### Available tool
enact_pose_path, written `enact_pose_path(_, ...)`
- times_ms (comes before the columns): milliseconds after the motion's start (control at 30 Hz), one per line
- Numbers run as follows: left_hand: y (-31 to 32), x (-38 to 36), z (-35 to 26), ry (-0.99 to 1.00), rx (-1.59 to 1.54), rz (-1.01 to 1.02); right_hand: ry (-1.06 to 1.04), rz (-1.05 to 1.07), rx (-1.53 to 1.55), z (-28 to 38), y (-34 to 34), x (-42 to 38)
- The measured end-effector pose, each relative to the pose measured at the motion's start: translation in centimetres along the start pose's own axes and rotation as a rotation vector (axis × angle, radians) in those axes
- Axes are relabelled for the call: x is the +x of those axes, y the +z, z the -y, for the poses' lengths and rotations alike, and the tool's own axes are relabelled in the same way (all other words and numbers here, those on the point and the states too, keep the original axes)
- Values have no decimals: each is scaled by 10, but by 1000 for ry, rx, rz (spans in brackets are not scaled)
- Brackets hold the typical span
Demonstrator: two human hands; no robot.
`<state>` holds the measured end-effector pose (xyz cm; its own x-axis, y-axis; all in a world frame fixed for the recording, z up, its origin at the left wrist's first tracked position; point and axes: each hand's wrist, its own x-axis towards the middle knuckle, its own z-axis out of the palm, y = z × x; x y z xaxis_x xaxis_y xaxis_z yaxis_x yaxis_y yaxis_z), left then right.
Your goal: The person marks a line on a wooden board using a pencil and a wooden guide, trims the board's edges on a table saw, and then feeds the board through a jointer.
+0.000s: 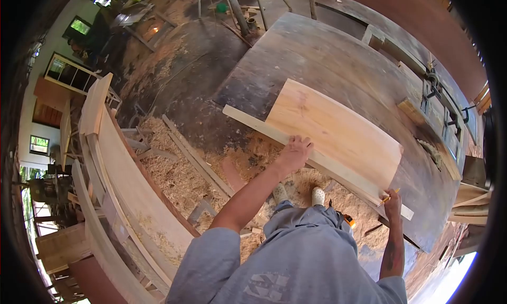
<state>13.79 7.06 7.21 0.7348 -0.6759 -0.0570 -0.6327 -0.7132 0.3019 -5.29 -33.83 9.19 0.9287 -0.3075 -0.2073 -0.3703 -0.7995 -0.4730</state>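
Note:
A wide, pale wooden board (335, 127) lies flat on the big worktable (253, 74), near its front edge. Along the board's near side runs a long, straight wooden strip (252, 123), reaching past the board at both ends. My left hand (297, 152) is closed over the strip near its middle, fingertips towards the board. Close to the strip's right end, my right hand (392, 203) grips a yellow pencil (382, 202), pointed down at the strip's edge. The pencil's exact contact point is too small to make out.
Clamps (433, 85) and a wooden bar (428, 137) sit along the table's far right side. Long planks (142, 198) are stacked at my left. Wood shavings (163, 169) and offcuts cover the floor around my feet. An orange-and-black tape measure (349, 220) hangs at my waist.

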Motion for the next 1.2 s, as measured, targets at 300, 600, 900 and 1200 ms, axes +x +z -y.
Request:
enact_pose_path(300,-2,1,-2,-4,-25,14,17,-9,25,-6,4,-4)
enact_pose_path(600,2,3,0,11,-11,-12,30,-3,41,-8,5,-4)
enact_pose_path(900,-6,3,1,34,-27,15,69,15,18,-1,0,-4)
enact_pose_path(1200,-4,4,10,95,-87,-51,87,32,-7,-12,5,-2)
